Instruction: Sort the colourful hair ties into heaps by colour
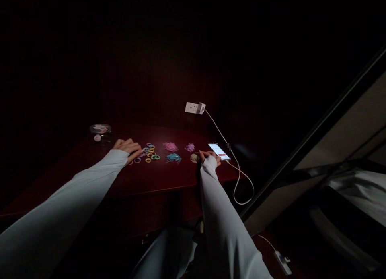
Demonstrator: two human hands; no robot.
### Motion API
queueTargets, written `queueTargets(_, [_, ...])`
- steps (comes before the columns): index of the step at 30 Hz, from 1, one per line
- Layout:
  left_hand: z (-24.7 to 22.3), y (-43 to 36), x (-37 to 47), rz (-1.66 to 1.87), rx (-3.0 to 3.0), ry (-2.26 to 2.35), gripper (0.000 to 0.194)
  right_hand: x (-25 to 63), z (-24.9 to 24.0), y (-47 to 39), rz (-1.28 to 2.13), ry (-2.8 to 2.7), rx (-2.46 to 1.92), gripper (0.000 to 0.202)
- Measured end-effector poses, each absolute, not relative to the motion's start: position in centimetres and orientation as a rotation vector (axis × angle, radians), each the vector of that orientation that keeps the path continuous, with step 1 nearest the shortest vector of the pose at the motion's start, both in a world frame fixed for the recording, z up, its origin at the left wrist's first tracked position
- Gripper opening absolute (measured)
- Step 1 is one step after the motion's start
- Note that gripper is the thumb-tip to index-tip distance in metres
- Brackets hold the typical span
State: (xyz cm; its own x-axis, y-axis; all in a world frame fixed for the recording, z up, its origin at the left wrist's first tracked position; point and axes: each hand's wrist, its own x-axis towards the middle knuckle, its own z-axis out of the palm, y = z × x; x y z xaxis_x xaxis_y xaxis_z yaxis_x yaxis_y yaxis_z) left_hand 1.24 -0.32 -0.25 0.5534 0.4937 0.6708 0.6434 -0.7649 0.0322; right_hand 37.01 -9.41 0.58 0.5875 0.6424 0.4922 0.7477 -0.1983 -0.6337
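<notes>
Two hands are at the bench (144,178). The left hand (127,145) is by the rings (148,160): keep it light so none slide; I can't tell its grip. The right hand (210,155) is at the near tan pile (194,158), its grip hidden too: pick softly there. I count one tub (100,129), over eight rings, one pink pile (170,146), one blue pile (173,157), one purple pile (189,147), one tan pile, one phone (215,149).

- It looks like a dim room in a home.
- A dark red desk (150,180) stands by the far wall (157,102) with a socket (190,107).
- At the near right, a power strip (282,263) lies on the floor (267,258).
</notes>
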Motion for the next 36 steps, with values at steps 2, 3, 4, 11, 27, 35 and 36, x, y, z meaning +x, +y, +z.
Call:
queueTargets(2, [-0.2, -0.4, 1.3, -0.996, -2.574, -0.947, 0.037, 37.1, 0.5, -9.2, -0.127, -1.122, -1.956, 0.047])
queueTargets(3, [-0.1, -0.4, 1.3, -0.990, -2.576, -0.943, 0.037, 37.2, 0.5, -9.1, -0.113, -1.140, -1.976, 0.044])
queueTargets(4, [-0.1, -0.4, 1.3, -0.985, -2.578, -0.941, 0.037, 37.4, 0.5, -9.1, -0.106, -1.159, -1.987, 0.042])
queueTargets(11, [-0.4, 0.1, 1.6, -0.999, -2.570, -0.970, 0.038, 35.7, 1.0, -8.7, -0.344, -1.186, -1.873, 0.045])
queueTargets(27, [-0.2, 0.0, 1.7, -0.926, -2.603, -0.922, 0.038, 19.5, 1.4, -8.1, -0.104, -1.881, -1.631, 0.025])
queueTargets(35, [-0.3, 0.0, 1.6, -0.969, -2.615, -0.872, 0.040, 19.4, 1.2, -8.0, -0.177, -1.907, -1.674, 0.026])
queueTargets(36, [-0.3, 0.0, 1.5, -0.975, -2.610, -0.868, 0.040, 19.4, 1.1, -7.9, -0.167, -1.906, -1.661, 0.026])
